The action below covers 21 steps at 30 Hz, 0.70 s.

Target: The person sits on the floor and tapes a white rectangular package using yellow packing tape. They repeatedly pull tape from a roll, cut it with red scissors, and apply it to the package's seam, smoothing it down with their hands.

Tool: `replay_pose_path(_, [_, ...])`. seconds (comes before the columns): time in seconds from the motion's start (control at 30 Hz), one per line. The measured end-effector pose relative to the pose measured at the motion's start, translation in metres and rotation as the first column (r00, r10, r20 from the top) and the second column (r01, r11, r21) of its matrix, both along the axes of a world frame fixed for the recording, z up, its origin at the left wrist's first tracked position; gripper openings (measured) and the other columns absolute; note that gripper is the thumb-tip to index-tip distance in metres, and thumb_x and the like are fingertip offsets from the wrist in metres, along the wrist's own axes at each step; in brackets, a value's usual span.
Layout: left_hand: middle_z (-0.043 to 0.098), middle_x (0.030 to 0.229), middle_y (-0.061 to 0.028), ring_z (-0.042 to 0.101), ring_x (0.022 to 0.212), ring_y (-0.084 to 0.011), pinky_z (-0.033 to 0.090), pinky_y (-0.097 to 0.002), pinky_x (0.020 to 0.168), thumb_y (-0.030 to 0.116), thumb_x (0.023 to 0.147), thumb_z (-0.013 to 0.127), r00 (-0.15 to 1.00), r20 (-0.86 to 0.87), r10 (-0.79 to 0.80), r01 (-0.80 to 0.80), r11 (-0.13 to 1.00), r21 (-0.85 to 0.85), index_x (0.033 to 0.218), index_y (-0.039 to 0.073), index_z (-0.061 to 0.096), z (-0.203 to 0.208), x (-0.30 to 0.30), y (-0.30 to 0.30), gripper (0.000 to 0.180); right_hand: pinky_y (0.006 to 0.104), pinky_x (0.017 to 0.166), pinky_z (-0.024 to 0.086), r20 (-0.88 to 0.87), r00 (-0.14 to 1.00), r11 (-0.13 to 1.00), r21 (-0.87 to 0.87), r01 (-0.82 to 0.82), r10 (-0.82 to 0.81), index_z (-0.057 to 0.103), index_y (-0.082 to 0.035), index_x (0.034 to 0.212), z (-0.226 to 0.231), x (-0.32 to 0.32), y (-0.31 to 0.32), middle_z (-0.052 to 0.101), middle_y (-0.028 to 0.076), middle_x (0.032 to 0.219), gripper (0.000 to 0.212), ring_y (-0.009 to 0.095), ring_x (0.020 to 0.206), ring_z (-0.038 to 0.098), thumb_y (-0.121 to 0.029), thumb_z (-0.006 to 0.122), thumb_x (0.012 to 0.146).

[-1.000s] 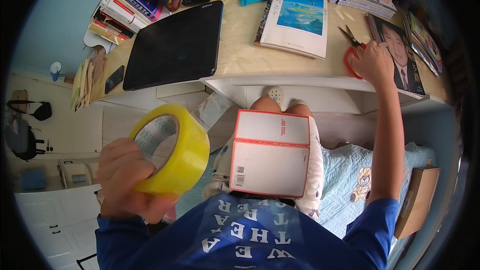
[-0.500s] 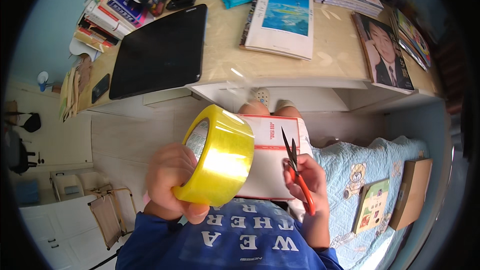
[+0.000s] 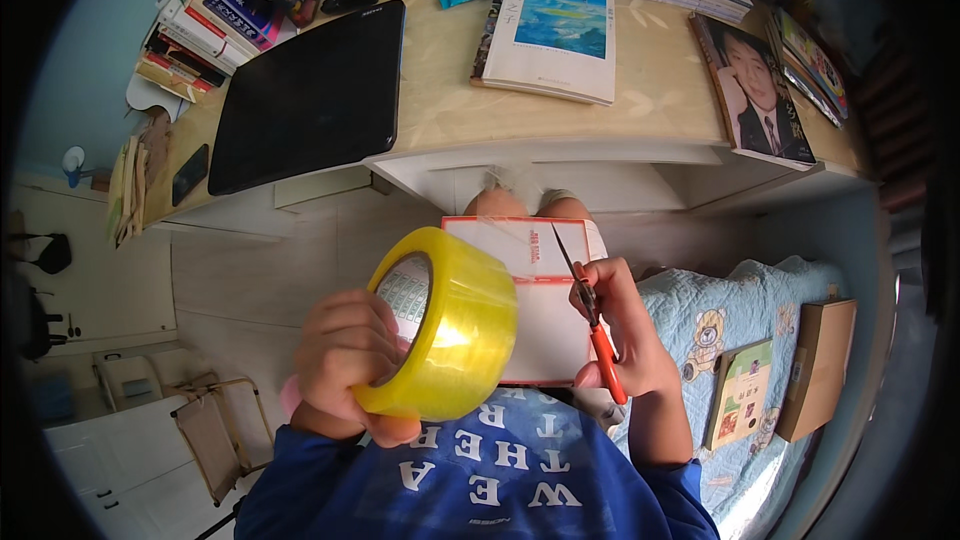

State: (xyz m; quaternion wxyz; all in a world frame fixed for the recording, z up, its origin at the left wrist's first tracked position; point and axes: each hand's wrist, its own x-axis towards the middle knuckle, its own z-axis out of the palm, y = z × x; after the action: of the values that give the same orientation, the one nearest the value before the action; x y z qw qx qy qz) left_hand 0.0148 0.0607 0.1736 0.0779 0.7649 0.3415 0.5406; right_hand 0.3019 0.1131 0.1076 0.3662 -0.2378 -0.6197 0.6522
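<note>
A wide roll of yellow packing tape point(image 3: 463, 330) is held up in my left hand point(image 3: 352, 355), whose fingers curl through its core. My right hand point(image 3: 632, 330) grips scissors point(image 3: 601, 340) with red handles. Their dark blades point up and away and look closed together. Below both hands a flat white box point(image 3: 550, 315) with red edging lies across my lap. A loose, see-through strip that looks like clear tape point(image 3: 515, 183) shows faintly beyond the box's far edge, near my knees; its ends are hard to make out.
Ahead is a desk point(image 3: 440, 110) with a black laptop point(image 3: 310, 95), a white book point(image 3: 555, 40), a phone point(image 3: 190, 175) and book stacks. At right, a quilted bed point(image 3: 690, 300) carries a booklet point(image 3: 740, 395) and a cardboard box point(image 3: 818, 370). A folding chair point(image 3: 215, 440) stands left.
The scissors' blades have come together, and my right hand has turned and shifted slightly. The tape roll sits slightly lower and further right. The loose strip has moved toward the box.
</note>
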Motion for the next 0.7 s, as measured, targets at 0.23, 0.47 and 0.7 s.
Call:
replay_pose_path(0.23, [0.058, 0.061, 0.0005, 0.055, 0.051, -0.0151, 0.053, -0.0314, 0.06, 0.063, 0.088, 0.068, 0.998, -0.055, 0.019, -0.02, 0.999, -0.025, 0.086, 0.007, 0.053, 0.009, -0.007, -0.007, 0.058, 0.0338, 0.08, 0.043, 0.212, 0.97, 0.977, 0.151, -0.151, 0.117, 0.037, -0.001, 0.121, 0.022, -0.004, 0.002, 0.048, 0.012, 0.106, 0.098, 0.021, 0.088, 0.045, -0.037, 0.101, 0.057])
replay_pose_path(0.47, [0.058, 0.058, 0.0013, 0.057, 0.051, -0.0148, 0.053, -0.0312, 0.06, 0.062, 0.088, 0.069, 0.991, -0.126, -0.053, 0.05, 0.998, -0.027, 0.083, 0.008, 0.054, 0.018, -0.012, -0.003, 0.056, 0.0345, 0.079, 0.045, 0.207, 0.972, 0.965, 0.211, -0.154, 0.11, 0.037, -0.001, 0.12, 0.039, -0.008, 0.005, 0.05, 0.012, 0.108, 0.101, 0.023, 0.088, 0.048, -0.038, 0.103, 0.054])
replay_pose_path(0.7, [0.057, 0.057, 0.0023, 0.055, 0.049, -0.0146, 0.052, -0.0308, 0.058, 0.059, 0.09, 0.07, 0.995, -0.083, -0.05, 0.051, 0.999, 0.004, 0.083, 0.009, 0.054, 0.016, -0.008, -0.005, 0.053, 0.035, 0.075, 0.047, 0.222, 0.969, 0.944, 0.281, -0.171, 0.11, 0.037, 0.0, 0.121, 0.058, -0.013, 0.011, 0.052, 0.013, 0.107, 0.098, 0.024, 0.084, 0.05, -0.035, 0.102, 0.055])
